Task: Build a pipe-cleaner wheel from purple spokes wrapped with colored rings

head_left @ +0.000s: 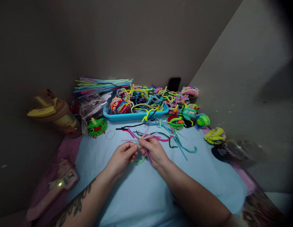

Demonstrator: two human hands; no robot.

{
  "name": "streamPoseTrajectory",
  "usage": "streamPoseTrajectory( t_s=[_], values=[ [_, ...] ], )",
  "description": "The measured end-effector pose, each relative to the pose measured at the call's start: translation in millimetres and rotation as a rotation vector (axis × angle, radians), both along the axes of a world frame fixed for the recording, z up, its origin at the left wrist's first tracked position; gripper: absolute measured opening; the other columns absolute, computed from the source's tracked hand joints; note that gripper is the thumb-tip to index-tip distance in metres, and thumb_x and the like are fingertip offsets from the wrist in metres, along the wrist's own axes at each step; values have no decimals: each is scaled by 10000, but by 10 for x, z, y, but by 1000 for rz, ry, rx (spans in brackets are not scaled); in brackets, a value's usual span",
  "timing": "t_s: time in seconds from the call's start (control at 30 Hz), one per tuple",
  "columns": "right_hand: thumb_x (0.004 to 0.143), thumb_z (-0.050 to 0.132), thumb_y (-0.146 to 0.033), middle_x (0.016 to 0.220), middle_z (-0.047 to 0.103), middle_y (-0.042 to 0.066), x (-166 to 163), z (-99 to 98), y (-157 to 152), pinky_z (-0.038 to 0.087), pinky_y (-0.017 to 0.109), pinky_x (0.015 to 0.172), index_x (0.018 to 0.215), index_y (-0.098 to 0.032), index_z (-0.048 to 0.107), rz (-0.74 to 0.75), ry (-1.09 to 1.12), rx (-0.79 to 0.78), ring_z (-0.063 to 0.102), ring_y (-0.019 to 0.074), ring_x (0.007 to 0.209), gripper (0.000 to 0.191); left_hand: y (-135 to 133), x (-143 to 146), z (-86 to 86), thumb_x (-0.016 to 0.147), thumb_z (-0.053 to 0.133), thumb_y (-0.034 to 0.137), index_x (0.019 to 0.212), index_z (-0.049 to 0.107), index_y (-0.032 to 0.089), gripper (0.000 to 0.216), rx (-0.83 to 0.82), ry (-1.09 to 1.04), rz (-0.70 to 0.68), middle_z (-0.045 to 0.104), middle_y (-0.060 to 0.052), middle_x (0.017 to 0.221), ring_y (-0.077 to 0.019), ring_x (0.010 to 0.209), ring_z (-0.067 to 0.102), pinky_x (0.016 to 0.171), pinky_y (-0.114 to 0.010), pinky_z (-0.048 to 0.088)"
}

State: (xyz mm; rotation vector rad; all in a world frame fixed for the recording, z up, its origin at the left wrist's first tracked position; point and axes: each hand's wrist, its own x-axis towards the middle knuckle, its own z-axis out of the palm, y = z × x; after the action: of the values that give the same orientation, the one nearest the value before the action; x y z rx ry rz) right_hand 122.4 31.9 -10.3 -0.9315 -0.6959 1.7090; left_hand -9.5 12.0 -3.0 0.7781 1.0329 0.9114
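Observation:
My left hand (125, 155) and my right hand (154, 150) are close together above the blue cloth, thumbs against fingers. My right hand pinches a small cluster of pipe cleaners, with a purple pipe cleaner (148, 155) slanting down below the fingers and pinkish ends sticking out above. A thin green pipe cleaner (138, 162) curves in a loop beneath both hands, and my left fingertips close on its end. Just beyond the hands lie loose pipe cleaners, among them a dark green pipe cleaner (170, 143) and a teal pipe cleaner (188, 151).
Behind, a blue tray (134, 117) overflows with tangled pipe cleaners. Straight pipe cleaners (101, 86) are bundled at back left. A green fuzzy figure (97, 127) and a rubber band (110, 135) sit left. A pink glue gun (62, 183), lidded cup (55, 115) and clear cup (241, 149) flank the cloth (137, 195).

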Motion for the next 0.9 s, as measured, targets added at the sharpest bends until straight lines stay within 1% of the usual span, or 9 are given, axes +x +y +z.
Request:
streamPoseTrajectory(
  t_s=[0.17, 0.3, 0.43, 0.6, 0.8, 0.9],
  values=[
    [668, 740, -337, 435, 539, -51, -21, -42, -18, 327, 132, 332, 615, -144, 548, 76, -4, -17, 451, 39, 339, 277, 9, 5, -16, 745, 599, 300, 632, 578, 136, 200, 63, 69, -4, 500, 20, 540, -71, 484, 372, 454, -209, 265],
    [657, 751, -323, 470, 578, -41, -36, -63, -39, 350, 130, 332, 663, -150, 564, 74, 36, -42, 481, 48, 350, 255, 21, -2, -27, 752, 548, 273, 620, 592, 132, 198, 99, 102, -38, 516, 4, 545, -77, 488, 357, 454, -218, 251],
    [654, 752, -329, 463, 573, -37, -44, -62, -49, 358, 124, 329, 651, -143, 573, 88, 44, -48, 489, 49, 354, 258, 21, -5, -32, 755, 524, 254, 611, 589, 137, 196, 115, 115, -42, 531, -4, 549, -81, 490, 346, 460, -223, 245],
    [664, 744, -333, 469, 575, -38, -45, -79, -46, 363, 128, 335, 673, -144, 582, 98, 55, -43, 492, 53, 363, 249, 19, 1, -27, 774, 510, 271, 598, 591, 134, 237, 149, 125, -64, 564, -21, 579, -82, 498, 351, 470, -229, 250],
    [683, 721, -353, 437, 546, -37, -46, -51, -62, 347, 137, 352, 606, -138, 560, 129, 16, -13, 471, 49, 362, 279, 23, 3, -23, 760, 536, 287, 573, 545, 153, 230, 146, 127, -25, 546, -6, 539, -88, 483, 353, 475, -235, 252],
    [674, 729, -356, 437, 539, -42, -55, -31, -75, 337, 148, 357, 614, -152, 541, 118, 18, -13, 467, 55, 366, 284, 19, 11, 0, 749, 549, 298, 584, 551, 155, 218, 134, 113, -30, 548, -2, 540, -91, 484, 374, 479, -236, 263]
  ],
)
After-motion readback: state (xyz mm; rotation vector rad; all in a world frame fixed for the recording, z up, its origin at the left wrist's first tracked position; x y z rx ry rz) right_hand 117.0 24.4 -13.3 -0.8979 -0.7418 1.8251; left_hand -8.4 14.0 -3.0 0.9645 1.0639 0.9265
